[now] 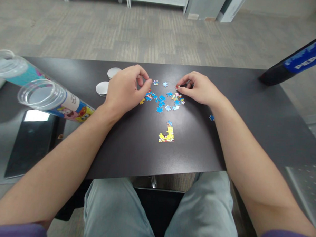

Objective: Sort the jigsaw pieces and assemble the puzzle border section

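Two clear tubes (44, 99) are seen lying at 9 o'clock, two lids (102, 88) just beyond. The left hand (125, 88) is curled at 11 o'clock, fingertips pinched; whether a piece is held cannot be told. Loose pieces (162, 98) are scattered between the hands. A joined section (167, 134) lies at 6 o'clock. A small piece (177, 87) is pinched by the right hand (199, 89).

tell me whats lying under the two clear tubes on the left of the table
A flat dark tablet-like slab lies below the nearer tube, its top edge hidden by it. Whatever is under the farther tube cannot be seen.
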Action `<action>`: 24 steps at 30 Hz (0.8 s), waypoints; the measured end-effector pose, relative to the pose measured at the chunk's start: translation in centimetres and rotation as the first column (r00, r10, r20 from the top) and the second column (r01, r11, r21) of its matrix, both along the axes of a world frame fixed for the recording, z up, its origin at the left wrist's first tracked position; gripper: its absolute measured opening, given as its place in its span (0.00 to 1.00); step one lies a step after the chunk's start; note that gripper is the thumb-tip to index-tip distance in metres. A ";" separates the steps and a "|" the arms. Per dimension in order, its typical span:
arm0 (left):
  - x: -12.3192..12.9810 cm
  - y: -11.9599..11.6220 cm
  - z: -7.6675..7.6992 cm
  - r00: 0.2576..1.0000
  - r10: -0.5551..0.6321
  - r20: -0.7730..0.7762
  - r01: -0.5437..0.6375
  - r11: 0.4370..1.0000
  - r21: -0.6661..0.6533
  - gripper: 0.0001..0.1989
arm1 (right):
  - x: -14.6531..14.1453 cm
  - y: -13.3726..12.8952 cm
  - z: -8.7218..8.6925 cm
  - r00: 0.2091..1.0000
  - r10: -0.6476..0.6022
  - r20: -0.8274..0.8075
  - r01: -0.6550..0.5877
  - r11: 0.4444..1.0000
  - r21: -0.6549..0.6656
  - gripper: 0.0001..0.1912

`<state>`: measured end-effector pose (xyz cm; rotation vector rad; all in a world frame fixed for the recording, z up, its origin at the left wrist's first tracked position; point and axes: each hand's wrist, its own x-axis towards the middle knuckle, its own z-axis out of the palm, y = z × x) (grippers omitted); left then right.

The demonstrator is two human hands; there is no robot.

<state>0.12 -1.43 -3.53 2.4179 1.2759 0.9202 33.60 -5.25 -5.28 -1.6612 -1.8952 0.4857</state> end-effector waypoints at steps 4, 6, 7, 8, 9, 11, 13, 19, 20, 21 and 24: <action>0.1 0.1 -0.2 1.000 0.000 0.001 0.000 1.000 -0.015 0.05 | 0.2 0.1 0.0 1.000 -0.010 -0.002 0.010 1.000 0.010 0.11; 0.1 0.2 -0.4 1.000 0.000 -0.011 0.000 1.000 -0.017 0.04 | 0.4 0.1 0.2 1.000 0.000 0.017 -0.001 0.999 0.032 0.12; 0.1 0.3 -0.5 1.000 -0.001 -0.016 0.001 1.000 -0.019 0.04 | 0.4 0.1 0.3 1.000 0.005 0.024 -0.005 0.999 0.033 0.12; 0.1 0.4 -0.6 1.000 -0.004 -0.019 0.003 1.000 -0.022 0.04 | 0.4 0.0 0.4 1.000 0.009 0.025 -0.009 1.000 0.019 0.12; 0.1 0.5 -0.8 1.000 -0.006 -0.020 0.006 1.000 -0.027 0.04 | 0.4 -0.1 0.5 1.000 0.012 0.018 -0.012 1.000 -0.007 0.12; 0.0 0.7 -1.0 1.000 -0.014 -0.021 0.013 0.999 -0.040 0.05 | 0.3 -0.2 0.7 1.000 0.011 -0.017 -0.012 0.998 -0.067 0.14; -0.1 0.9 -1.2 1.000 -0.019 -0.024 0.017 0.999 -0.047 0.06 | 0.2 -0.3 0.8 0.998 0.009 -0.064 -0.016 0.995 -0.100 0.17; -0.4 1.4 -1.4 1.000 0.001 -0.025 -0.002 1.000 -0.015 0.06 | 0.0 -0.3 0.7 0.996 0.025 -0.089 -0.031 0.997 -0.071 0.20; -0.4 1.5 -1.5 1.000 0.002 -0.025 -0.003 1.000 -0.009 0.06 | 0.0 -0.4 0.7 0.997 0.023 -0.074 -0.028 0.997 -0.066 0.19; -0.5 1.5 -1.5 1.000 0.001 -0.021 -0.002 1.000 -0.006 0.06 | -0.1 -0.4 0.8 0.998 0.020 -0.062 -0.023 0.998 -0.060 0.17; -0.6 1.7 -1.8 1.000 -0.009 -0.005 0.009 1.000 -0.016 0.06 | -0.2 -0.5 0.9 0.999 0.001 -0.042 -0.003 0.999 -0.045 0.11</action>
